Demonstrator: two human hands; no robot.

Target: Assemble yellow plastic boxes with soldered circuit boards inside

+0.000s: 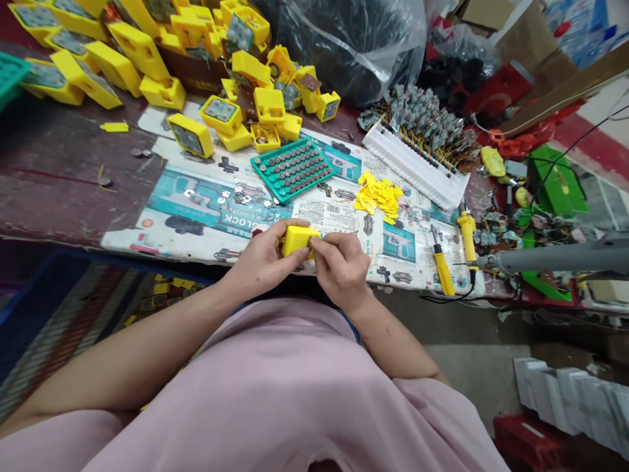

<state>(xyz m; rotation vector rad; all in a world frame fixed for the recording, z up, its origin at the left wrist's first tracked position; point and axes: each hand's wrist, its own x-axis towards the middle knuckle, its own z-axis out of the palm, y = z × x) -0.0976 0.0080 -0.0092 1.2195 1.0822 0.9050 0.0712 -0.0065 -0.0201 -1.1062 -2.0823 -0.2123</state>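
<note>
My left hand [260,263] is closed around a small yellow plastic case [297,240] with a grid of little holes in its face, held just over the table's front edge. My right hand [344,267] pinches at the case's right edge, thumb and forefinger together; what lies between the fingertips is hidden. Beyond my hands sits a green tray [282,197] with rows of small round metal parts. A pile of small yellow plastic pieces [379,195] lies to its right. More yellow cases [190,136] stand behind the tray, some showing grey inner parts.
Printed cardboard [184,196] covers the table's middle. On the right are a white ribbed rack [415,164] with wired parts, a yellow-handled tool [443,272], a soldering iron [467,229] and a grey arm [555,257] reaching in. A clear plastic bag [348,46] stands at the back.
</note>
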